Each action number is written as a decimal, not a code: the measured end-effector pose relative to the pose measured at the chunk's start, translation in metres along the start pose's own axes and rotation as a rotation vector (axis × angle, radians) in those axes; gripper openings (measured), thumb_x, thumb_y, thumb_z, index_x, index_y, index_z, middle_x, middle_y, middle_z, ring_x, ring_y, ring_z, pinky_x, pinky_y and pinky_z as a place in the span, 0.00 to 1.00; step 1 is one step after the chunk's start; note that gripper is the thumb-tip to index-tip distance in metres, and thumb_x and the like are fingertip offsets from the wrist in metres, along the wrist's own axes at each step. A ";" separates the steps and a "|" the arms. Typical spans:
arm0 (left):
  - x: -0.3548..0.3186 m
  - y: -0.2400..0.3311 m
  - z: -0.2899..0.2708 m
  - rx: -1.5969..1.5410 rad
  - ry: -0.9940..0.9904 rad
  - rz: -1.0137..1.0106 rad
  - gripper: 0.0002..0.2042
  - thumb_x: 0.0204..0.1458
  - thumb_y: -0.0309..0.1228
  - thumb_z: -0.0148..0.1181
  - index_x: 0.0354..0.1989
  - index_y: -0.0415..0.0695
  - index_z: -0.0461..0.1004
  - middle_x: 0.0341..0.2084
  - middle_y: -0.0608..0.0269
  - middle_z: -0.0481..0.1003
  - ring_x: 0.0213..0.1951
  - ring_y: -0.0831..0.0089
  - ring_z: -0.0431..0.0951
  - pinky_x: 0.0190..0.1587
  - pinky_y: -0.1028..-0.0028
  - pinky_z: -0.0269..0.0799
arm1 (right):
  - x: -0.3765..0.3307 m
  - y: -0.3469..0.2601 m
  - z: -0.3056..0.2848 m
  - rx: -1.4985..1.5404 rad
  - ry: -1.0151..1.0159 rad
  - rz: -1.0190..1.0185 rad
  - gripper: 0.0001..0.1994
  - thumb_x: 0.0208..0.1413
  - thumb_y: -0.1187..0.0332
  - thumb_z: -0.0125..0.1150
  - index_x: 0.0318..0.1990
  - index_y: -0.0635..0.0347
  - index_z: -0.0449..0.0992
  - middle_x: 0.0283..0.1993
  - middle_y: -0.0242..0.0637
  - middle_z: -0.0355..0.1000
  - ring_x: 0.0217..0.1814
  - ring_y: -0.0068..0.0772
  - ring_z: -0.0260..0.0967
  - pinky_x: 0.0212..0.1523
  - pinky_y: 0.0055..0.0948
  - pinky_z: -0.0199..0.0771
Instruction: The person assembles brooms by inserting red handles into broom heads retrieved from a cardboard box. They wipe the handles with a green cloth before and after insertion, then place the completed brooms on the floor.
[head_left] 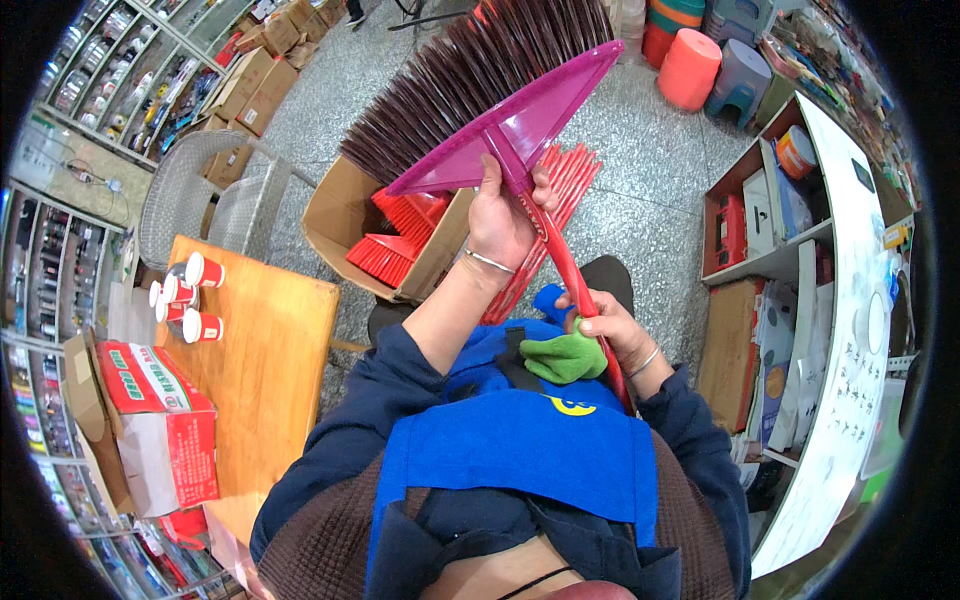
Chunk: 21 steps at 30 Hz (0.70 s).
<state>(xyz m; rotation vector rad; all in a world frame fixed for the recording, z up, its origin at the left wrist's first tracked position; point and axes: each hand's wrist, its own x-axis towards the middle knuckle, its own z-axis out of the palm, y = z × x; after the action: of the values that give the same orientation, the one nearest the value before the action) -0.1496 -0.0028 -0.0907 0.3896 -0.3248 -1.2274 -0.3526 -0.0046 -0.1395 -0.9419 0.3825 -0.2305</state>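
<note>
A broom [555, 100] with a magenta head, dark bristles and a red handle lies slantwise before me, bristles up and away. My left hand [503, 215] is closed round it where the head meets the handle. Lower down, my right hand [612, 328] grips the red handle together with a green cloth [567, 357], which hangs over my blue apron [525, 450]. Beyond my left forearm an open cardboard box [335, 215] holds red brush heads [385, 257]. A bundle of red sticks [578, 185] lies on the floor, partly hidden by the broom.
At left stands a wooden table [265, 350] with several paper cups [204, 326] and a red-and-white carton [165, 430]. Behind it is a grey chair [185, 195]. A white counter with shelves [830, 330] stands at right. Plastic stools [690, 70] are at the far right.
</note>
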 end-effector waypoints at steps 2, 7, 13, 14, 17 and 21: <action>0.006 0.000 0.000 0.005 0.026 0.009 0.23 0.57 0.52 0.39 0.37 0.42 0.66 0.24 0.61 0.67 0.24 0.73 0.65 0.31 0.73 0.64 | 0.003 -0.003 0.000 -0.202 0.129 -0.013 0.25 0.41 0.65 0.64 0.49 0.66 0.69 0.32 0.30 0.71 0.33 0.19 0.65 0.39 0.18 0.64; 0.010 -0.010 -0.003 0.147 0.292 0.056 0.19 0.59 0.48 0.41 0.36 0.42 0.65 0.24 0.61 0.68 0.24 0.73 0.67 0.31 0.71 0.67 | 0.018 0.001 0.016 -1.181 0.652 -0.394 0.24 0.41 0.60 0.66 0.48 0.57 0.68 0.29 0.39 0.72 0.30 0.37 0.71 0.31 0.32 0.69; 0.003 -0.018 -0.007 0.203 0.417 0.070 0.17 0.59 0.45 0.43 0.35 0.41 0.66 0.23 0.60 0.70 0.25 0.71 0.70 0.31 0.69 0.72 | 0.033 0.016 0.025 -1.622 0.807 -0.659 0.25 0.41 0.65 0.66 0.51 0.54 0.69 0.22 0.36 0.67 0.24 0.38 0.66 0.25 0.35 0.65; 0.002 -0.017 -0.007 0.245 0.428 0.072 0.17 0.59 0.44 0.44 0.37 0.40 0.67 0.25 0.57 0.72 0.26 0.70 0.74 0.32 0.69 0.74 | 0.034 0.017 0.023 -1.582 0.789 -0.665 0.27 0.42 0.65 0.65 0.54 0.54 0.68 0.23 0.37 0.67 0.24 0.38 0.66 0.25 0.35 0.65; 0.000 -0.015 -0.007 0.442 0.418 0.104 0.18 0.58 0.43 0.45 0.39 0.37 0.67 0.28 0.54 0.74 0.28 0.69 0.76 0.34 0.70 0.76 | 0.036 0.017 0.015 -1.290 0.647 -0.698 0.27 0.43 0.65 0.65 0.54 0.54 0.68 0.23 0.40 0.68 0.24 0.39 0.68 0.26 0.36 0.67; -0.004 -0.013 -0.011 0.419 0.402 0.112 0.18 0.58 0.43 0.47 0.39 0.36 0.68 0.29 0.52 0.75 0.29 0.68 0.77 0.34 0.71 0.76 | 0.034 0.014 0.012 -0.976 0.470 -0.593 0.27 0.46 0.68 0.63 0.56 0.55 0.66 0.37 0.47 0.73 0.36 0.37 0.74 0.37 0.28 0.72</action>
<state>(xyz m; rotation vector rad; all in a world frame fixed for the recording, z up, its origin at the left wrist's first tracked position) -0.1565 -0.0014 -0.1064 0.9519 -0.2507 -0.9399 -0.3162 -0.0002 -0.1522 -1.9714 0.6623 -0.8642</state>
